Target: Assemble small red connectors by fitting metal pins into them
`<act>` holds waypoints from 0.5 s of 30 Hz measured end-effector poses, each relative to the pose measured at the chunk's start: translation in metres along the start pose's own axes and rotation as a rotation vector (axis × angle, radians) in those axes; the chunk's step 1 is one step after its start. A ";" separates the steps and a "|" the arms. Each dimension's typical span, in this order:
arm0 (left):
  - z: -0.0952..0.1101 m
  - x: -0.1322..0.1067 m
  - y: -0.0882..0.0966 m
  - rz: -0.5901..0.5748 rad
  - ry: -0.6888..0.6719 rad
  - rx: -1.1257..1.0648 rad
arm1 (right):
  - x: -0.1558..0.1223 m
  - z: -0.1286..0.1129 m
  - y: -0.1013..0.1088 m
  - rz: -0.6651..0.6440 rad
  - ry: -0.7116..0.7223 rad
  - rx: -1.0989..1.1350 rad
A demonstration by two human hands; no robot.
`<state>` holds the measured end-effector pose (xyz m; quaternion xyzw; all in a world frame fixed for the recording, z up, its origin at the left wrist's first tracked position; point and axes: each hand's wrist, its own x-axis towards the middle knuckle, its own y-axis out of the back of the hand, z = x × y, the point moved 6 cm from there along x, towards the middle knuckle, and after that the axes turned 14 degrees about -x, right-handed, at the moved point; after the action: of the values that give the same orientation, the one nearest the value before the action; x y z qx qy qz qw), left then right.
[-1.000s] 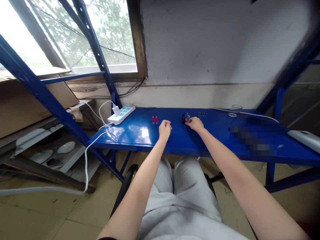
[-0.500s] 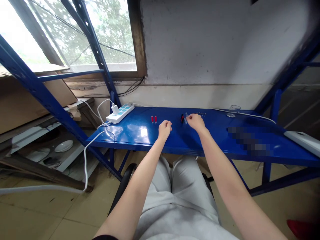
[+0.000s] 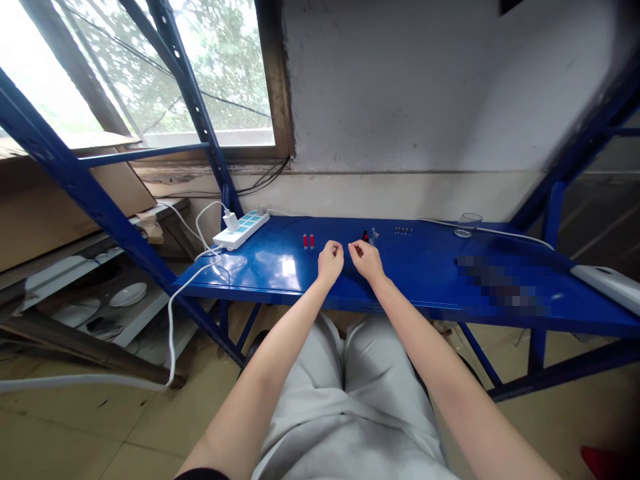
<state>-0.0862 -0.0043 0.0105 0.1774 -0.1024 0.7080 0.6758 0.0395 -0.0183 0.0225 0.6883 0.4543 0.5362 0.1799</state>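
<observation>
Hands: two are showing, the left hand (image 3: 330,261) and the right hand (image 3: 367,260);
Red cylinders (image 3: 305,243): two are standing side by side;
Black-and-red pieces (image 3: 365,236): the right hand is partly hiding them, so their number is staying unclear;
Clear pieces (image 3: 375,235): these are blurring together, too small for counting;
Tiny pieces (image 3: 406,231): four or five are forming a row;
Glass (image 3: 465,233): one is standing;
Power strip (image 3: 245,229): one is lying;
White dishes (image 3: 129,295): two are resting;
Blue table (image 3: 273,260): one is showing
</observation>
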 end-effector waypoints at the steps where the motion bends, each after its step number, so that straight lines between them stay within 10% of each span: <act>1: 0.000 0.002 0.002 0.011 0.002 0.064 | 0.000 -0.001 0.000 -0.007 0.005 0.007; 15: -0.002 0.035 0.033 -0.020 0.158 0.633 | -0.003 -0.004 -0.002 -0.108 -0.013 0.048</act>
<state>-0.1195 0.0261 0.0256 0.3241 0.1773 0.7096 0.6000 0.0353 -0.0208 0.0202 0.6704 0.5024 0.5102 0.1946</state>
